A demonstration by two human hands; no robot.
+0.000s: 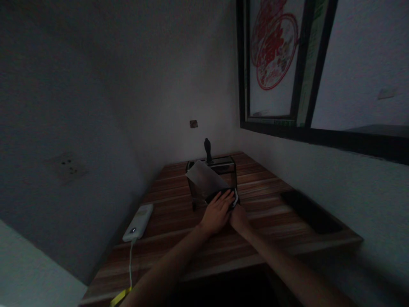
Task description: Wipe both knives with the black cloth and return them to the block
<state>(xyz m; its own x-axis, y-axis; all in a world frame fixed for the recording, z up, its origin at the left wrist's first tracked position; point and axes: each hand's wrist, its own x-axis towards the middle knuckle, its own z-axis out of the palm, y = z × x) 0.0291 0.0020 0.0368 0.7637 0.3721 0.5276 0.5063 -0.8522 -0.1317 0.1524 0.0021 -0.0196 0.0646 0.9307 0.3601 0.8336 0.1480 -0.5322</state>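
Note:
A broad, flat, pale grey piece, blade-like in shape (206,177), slants from upper left down to my hands. A dark part with a white strip at its right edge (235,198) covers its lower end. My left hand (220,209) lies over this dark part, its fingers bent across it. Close against it on the right, my right hand (238,216) is closed at the edge of the dark part; what its fingers hold is hidden. Just behind stands a black-framed rack (234,170) with a black handle (207,149) upright in it.
On the striped wooden table (172,221), a white power bank (139,222) with a pale cable (131,264) lies at left. A dark phone-like slab (309,211) lies at right, near the wall. Walls border the table at left, back and right. The room is dim.

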